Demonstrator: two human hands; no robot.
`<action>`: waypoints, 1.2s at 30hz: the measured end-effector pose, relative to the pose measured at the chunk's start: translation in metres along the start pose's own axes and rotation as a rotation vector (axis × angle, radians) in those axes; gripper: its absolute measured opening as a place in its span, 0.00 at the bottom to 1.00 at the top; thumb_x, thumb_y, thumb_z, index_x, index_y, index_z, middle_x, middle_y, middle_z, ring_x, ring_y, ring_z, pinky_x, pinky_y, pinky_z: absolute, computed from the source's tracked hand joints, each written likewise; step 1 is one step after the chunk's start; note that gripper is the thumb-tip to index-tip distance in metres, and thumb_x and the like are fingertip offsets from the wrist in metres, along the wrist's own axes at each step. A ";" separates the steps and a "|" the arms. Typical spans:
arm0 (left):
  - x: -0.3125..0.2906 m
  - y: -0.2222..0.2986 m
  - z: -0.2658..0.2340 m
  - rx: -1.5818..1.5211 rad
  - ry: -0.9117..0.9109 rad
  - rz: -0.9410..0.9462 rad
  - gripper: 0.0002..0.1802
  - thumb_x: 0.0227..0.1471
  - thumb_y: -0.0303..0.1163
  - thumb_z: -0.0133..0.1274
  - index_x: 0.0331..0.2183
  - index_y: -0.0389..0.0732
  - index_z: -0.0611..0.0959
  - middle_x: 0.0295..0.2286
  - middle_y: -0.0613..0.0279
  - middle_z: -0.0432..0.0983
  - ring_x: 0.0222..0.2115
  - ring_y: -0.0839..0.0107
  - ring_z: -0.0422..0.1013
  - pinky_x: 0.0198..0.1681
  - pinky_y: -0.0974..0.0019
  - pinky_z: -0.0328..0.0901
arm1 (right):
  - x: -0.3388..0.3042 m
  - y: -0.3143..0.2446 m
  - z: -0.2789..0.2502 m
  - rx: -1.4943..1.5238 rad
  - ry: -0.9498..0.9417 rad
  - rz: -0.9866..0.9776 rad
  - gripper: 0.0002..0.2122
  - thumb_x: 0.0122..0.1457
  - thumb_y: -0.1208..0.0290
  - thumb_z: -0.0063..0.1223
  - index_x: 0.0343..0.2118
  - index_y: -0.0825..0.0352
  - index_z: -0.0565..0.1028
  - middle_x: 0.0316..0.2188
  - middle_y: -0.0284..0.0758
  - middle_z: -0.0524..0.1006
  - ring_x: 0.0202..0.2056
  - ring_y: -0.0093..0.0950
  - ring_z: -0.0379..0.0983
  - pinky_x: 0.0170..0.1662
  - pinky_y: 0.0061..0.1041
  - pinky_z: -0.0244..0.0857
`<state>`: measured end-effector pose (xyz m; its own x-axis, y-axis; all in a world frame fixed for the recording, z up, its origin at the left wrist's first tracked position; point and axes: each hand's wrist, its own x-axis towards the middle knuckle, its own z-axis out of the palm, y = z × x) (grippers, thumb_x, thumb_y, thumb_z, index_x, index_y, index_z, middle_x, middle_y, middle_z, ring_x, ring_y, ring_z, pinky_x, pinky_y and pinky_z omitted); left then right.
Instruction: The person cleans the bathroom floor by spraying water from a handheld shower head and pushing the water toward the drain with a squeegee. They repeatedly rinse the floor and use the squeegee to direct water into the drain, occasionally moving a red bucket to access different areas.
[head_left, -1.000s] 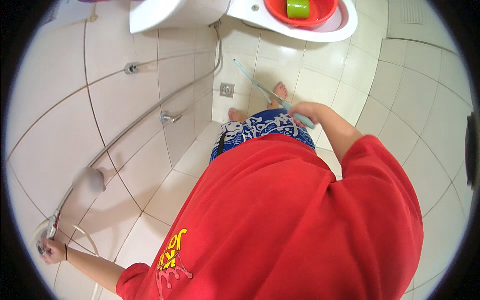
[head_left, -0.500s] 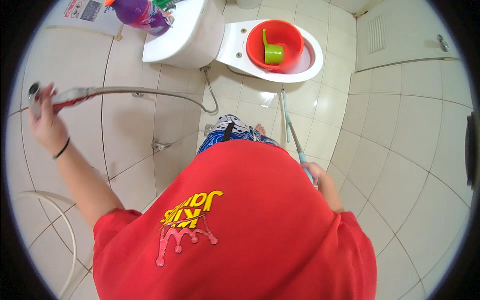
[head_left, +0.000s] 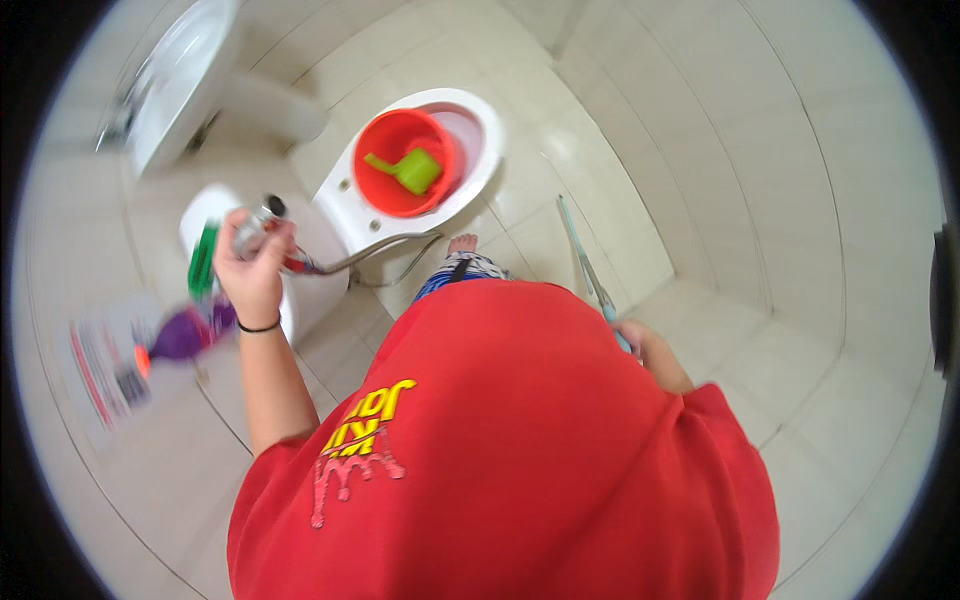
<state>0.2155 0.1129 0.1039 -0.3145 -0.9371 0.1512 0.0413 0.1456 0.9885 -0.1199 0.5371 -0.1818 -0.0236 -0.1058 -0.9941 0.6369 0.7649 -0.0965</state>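
My left hand (head_left: 248,285) is raised over the toilet tank, its fingers wrapped round a chrome spray head (head_left: 256,232). A grey metal hose (head_left: 378,247) trails from the sprayer toward the base of the toilet. Down at my right side, my right hand (head_left: 645,343) grips a long pale-blue and grey handle (head_left: 592,278) that slants down to the floor; what sits at its end is not clear. A red bucket (head_left: 375,188) rests on the white toilet bowl (head_left: 487,125), with a green dipper (head_left: 418,172) in it.
On the toilet tank (head_left: 312,265) stand a purple bottle (head_left: 185,333) with an orange cap and a green object (head_left: 203,260), partly behind my left hand. A white sink (head_left: 190,70) is at the far left. Tiled wall (head_left: 720,150) rises on the right.
My view has turned left, bringing the sink into sight. My left hand has brought the sprayer from the left wall in over the tank. The right hand keeps hold of the handle.
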 end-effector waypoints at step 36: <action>0.062 -0.102 0.203 0.554 -1.364 -0.312 0.12 0.47 0.26 0.55 0.36 0.36 0.74 0.29 0.66 0.73 0.29 0.80 0.69 0.33 0.76 0.65 | 0.091 0.230 0.296 0.650 0.282 0.209 0.22 0.57 0.64 0.38 0.54 0.61 0.55 0.19 0.39 0.71 0.15 0.31 0.67 0.17 0.35 0.62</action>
<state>-0.0010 0.1046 0.0106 -0.8720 0.0083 -0.4894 -0.4475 0.3916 0.8040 0.2523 0.5157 -0.2795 0.0070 0.2353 -0.9719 0.9758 0.2106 0.0581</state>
